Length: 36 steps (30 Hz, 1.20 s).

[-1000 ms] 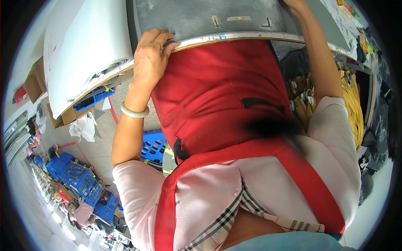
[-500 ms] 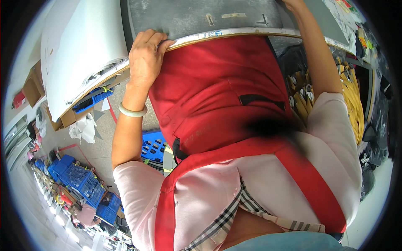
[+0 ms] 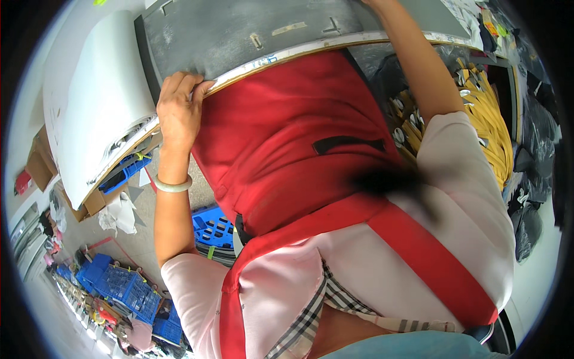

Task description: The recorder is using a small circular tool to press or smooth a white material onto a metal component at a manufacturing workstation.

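My left hand (image 3: 180,110) is at the near edge of a work table (image 3: 251,64), its fingers curled over the top and its thumb along the rim. A dark grey mat (image 3: 215,36) covers the table top beyond it, with some pieces of tape stuck on. Left of the hand lies a large white roll of sheet material (image 3: 98,84). My right arm reaches far over the table; only a sliver of my right hand (image 3: 372,2) shows at the top of the picture, and its fingers are cut off.
Below the table on the right hang yellow strips (image 3: 487,113), with black plastic bags (image 3: 529,224) beside them. A blue crate (image 3: 213,227) stands on the floor near my left elbow. Farther left are cardboard boxes (image 3: 42,158), crumpled white paper (image 3: 118,213) and stacked blue baskets (image 3: 127,290).
The table and both arms have shifted left in the picture, and the table edge now slants more. My left hand stays at the edge, and my right hand stays at the upper border.
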Each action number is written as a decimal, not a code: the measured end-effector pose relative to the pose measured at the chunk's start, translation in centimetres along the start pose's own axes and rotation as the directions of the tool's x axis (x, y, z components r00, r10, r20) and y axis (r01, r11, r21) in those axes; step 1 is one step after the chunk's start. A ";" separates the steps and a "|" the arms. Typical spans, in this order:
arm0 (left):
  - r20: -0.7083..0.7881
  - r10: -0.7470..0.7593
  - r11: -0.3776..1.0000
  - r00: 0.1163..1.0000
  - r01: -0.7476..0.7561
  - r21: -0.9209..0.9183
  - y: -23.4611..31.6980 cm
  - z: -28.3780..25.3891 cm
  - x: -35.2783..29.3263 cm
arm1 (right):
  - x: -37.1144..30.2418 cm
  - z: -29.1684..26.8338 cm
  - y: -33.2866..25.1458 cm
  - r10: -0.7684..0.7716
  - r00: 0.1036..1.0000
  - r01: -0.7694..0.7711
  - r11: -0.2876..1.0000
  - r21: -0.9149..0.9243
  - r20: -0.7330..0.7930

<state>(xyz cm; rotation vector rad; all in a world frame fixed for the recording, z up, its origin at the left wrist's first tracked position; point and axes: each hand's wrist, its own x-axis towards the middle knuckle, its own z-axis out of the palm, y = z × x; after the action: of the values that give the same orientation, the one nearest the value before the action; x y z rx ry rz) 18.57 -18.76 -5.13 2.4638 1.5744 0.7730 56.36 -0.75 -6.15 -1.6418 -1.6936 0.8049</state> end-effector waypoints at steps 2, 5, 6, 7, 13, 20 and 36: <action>-0.007 0.001 1.000 1.000 -0.001 0.005 0.0 0.1 0.0 | 0.2 0.2 0.3 -0.005 1.000 0.005 1.000 -0.014 -0.001; -0.013 0.003 1.000 1.000 -0.003 -0.003 -0.2 0.2 -0.1 | 0.9 0.5 1.2 -0.055 0.998 0.053 0.994 -0.095 -0.018; -0.013 0.003 1.000 1.000 -0.003 0.002 -0.3 0.2 -0.1 | 1.1 0.7 1.4 -0.058 0.998 0.056 0.994 -0.090 -0.019; -0.012 0.012 1.000 1.000 -0.012 0.003 -0.3 0.2 -0.1 | 1.3 0.9 1.6 -0.137 0.990 0.130 0.980 -0.153 -0.041; -0.056 0.028 0.999 0.998 -0.027 0.021 -0.1 0.1 -0.2 | 0.6 1.0 1.6 -0.202 0.977 0.185 0.962 -0.202 -0.065; -0.084 0.054 0.995 0.995 -0.047 0.085 0.1 0.3 -0.7 | 0.9 0.3 2.4 -0.105 0.994 0.092 0.968 -0.234 -0.042; -0.119 0.040 0.991 0.992 -0.024 0.134 2.5 9.2 9.6 | 1.1 0.3 3.8 -0.054 0.994 0.054 0.998 -0.012 -0.095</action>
<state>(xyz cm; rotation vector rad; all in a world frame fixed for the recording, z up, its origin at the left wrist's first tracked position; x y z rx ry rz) 28.13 -9.89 -8.75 2.5861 1.6830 0.8661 58.45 0.52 -9.30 -1.6080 -1.6701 0.6823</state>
